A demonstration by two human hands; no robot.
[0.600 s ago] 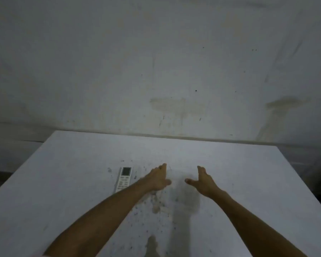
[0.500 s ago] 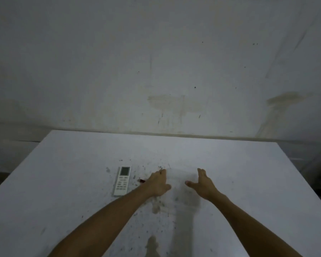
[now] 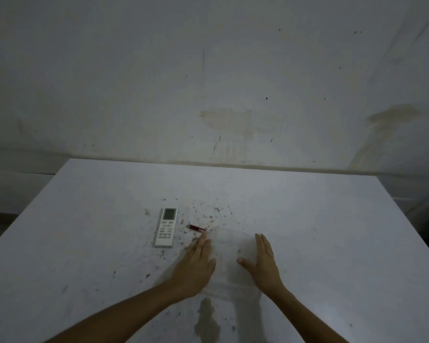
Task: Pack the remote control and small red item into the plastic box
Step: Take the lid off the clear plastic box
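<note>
A clear plastic box (image 3: 230, 253), faint and hard to make out, sits on the white table (image 3: 332, 231) between my hands. My left hand (image 3: 196, 266) lies flat against its left side and my right hand (image 3: 264, 263) against its right side, fingers straight, so the box is held between the palms. A small red item (image 3: 197, 228) lies just beyond my left fingertips. The white remote control (image 3: 166, 227) lies further left, screen end away from me.
Dark specks and a brownish stain (image 3: 207, 323) mark the table top near its front. A stained wall (image 3: 223, 95) stands right behind the table's far edge. The table's left and right edges drop off to a dark floor.
Both hands have drawn back toward me along the table with the clear box between them. The red item, earlier hidden by my left hand, now shows.
</note>
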